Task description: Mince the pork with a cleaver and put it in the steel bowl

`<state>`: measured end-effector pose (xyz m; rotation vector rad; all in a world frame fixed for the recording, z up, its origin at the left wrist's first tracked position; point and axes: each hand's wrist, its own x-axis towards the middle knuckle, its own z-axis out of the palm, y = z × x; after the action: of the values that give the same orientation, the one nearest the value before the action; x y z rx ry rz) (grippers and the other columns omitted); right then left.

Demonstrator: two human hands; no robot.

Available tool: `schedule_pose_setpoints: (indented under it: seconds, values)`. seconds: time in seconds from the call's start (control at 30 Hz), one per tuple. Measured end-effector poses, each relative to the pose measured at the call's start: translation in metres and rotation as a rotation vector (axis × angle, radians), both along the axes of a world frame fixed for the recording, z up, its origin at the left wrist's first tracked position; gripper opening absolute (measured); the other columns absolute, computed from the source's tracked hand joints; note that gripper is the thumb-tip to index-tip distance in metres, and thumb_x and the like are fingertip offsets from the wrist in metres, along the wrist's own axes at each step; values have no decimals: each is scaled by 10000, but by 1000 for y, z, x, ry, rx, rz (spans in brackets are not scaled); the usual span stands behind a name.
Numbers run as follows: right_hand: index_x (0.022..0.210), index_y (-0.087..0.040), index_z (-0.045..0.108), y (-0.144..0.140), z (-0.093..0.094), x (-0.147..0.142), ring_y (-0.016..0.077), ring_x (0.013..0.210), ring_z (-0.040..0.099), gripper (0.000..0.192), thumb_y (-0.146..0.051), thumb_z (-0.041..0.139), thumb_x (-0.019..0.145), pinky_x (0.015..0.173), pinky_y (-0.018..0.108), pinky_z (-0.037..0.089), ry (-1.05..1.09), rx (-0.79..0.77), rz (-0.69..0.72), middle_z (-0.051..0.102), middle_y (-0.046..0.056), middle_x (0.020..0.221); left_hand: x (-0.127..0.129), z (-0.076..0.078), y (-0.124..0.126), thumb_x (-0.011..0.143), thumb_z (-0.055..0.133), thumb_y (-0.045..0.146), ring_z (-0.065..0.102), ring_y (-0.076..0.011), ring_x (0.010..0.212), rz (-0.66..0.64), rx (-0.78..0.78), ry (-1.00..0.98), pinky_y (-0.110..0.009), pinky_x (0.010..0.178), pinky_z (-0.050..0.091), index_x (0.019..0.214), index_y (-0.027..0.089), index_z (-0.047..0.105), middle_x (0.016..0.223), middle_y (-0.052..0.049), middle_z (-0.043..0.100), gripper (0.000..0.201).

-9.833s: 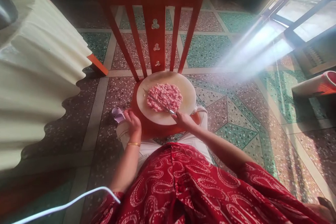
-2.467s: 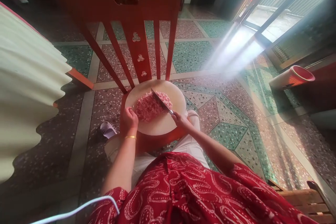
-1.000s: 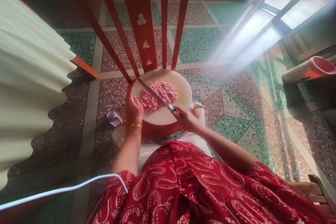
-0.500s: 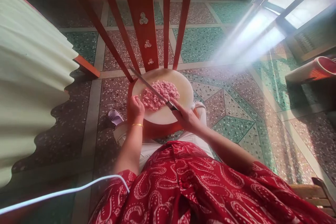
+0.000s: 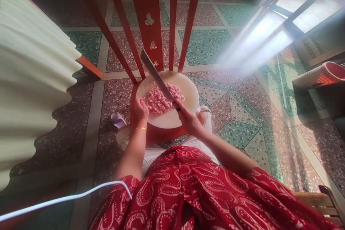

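- The floor (image 5: 237, 93) is speckled tile in pink and green panels, with a bright shaft of light falling across its upper right part.
- A pale wavy cloth (image 5: 32, 79) fills the left side of the view.
- A red wooden chair (image 5: 151, 14) stands in front of the person, its slatted back rising at the top of the view.
- A round white cutting board (image 5: 185, 90) lies on the chair's seat, just below the slats.
- A heap of pink minced meat (image 5: 159, 101) sits on the middle of the board.
- A knife (image 5: 156, 76) is lifted above the meat, its blade slanting up and to the left so that the tip shows against the chair's slats.
- The right hand (image 5: 188, 118) is closed around the knife's handle at the board's near right edge.
- The left hand (image 5: 140, 111), curled with a gold bangle on its wrist, rests at the board's near left edge, seemingly touching the meat, though how far it is closed cannot be told.
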<state>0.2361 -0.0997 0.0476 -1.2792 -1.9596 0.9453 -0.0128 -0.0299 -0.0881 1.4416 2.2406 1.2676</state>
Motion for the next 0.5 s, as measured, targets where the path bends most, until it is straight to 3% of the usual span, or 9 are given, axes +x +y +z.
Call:
schedule_pose_setpoints:
  seconds: [0.13,0.23,0.3,0.37,0.43,0.5]
  values:
    - [1375,-200,521,-6,-27,1,211,1026,655,476,-236,456,905,916,339,510,-139,-195,23,693,65,1139,0,5,-3,891,361,195,611,-227,1011,-41,2,0,-365,920,459,1030,146,565,1025,-152,646,251]
    - [1359,-176,537,-4,-9,9,212,1093,623,459,-265,441,920,949,344,491,-86,-187,30,661,67,1207,1,6,-3,889,348,195,609,-237,1008,-29,10,11,-386,915,462,1015,130,567,1016,-163,643,260]
    - [1400,-176,488,0,12,11,209,1143,592,495,-292,441,921,961,328,482,-25,-94,14,626,66,1266,2,4,-1,890,329,191,608,-247,1016,-15,9,15,-400,913,460,1014,116,565,1018,-179,639,277]
    - [1443,-167,425,4,20,8,206,1175,567,539,-299,436,920,969,314,470,10,10,-33,598,78,1305,3,2,0,888,321,186,610,-249,1019,-2,1,18,-398,910,460,1011,116,565,1022,-186,638,282]
    - [1455,-142,399,8,8,5,198,1140,588,553,-291,421,923,951,299,476,0,40,-63,613,105,1279,3,3,0,884,330,181,614,-247,1014,1,-9,22,-388,907,461,1010,120,569,1024,-184,641,277]
    - [1432,-114,430,12,-15,4,193,1018,646,537,-264,424,916,886,287,504,-69,-46,-51,673,123,1166,2,7,-2,877,348,173,617,-248,1007,-11,-18,29,-384,904,463,1015,121,574,1018,-178,645,269]
